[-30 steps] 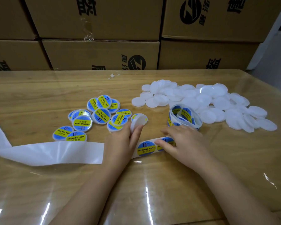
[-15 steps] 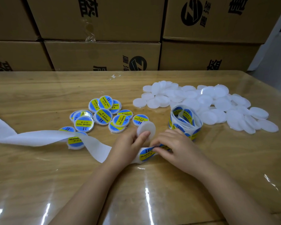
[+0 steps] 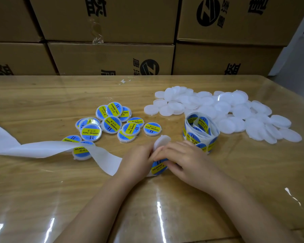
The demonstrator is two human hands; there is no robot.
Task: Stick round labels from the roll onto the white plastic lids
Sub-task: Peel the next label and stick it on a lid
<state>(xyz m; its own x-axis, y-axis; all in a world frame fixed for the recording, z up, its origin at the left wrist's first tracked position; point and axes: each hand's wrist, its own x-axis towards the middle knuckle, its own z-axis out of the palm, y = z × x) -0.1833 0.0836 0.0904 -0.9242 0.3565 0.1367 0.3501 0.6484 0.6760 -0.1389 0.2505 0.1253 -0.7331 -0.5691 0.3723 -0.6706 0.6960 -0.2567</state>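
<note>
Frame centre: left hand (image 3: 139, 160) gripping white lid (image 3: 162, 142); right hand (image 3: 188, 160) pinching blue-yellow label (image 3: 158, 167) below it; roll (image 3: 200, 134) standing beside, right.

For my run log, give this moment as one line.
left hand holds blank lid | right hand pinches label | roll beside right hand

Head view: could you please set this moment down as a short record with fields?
left grip: holds a blank lid, tilted on edge
right grip: pinches a label on the backing
roll: on edge, just beyond the right grip
blank lids: heap, far right
labelled lids: cluster, left of centre
backing: bare part trails left, across two labelled lids
table: wood under clear film
</note>
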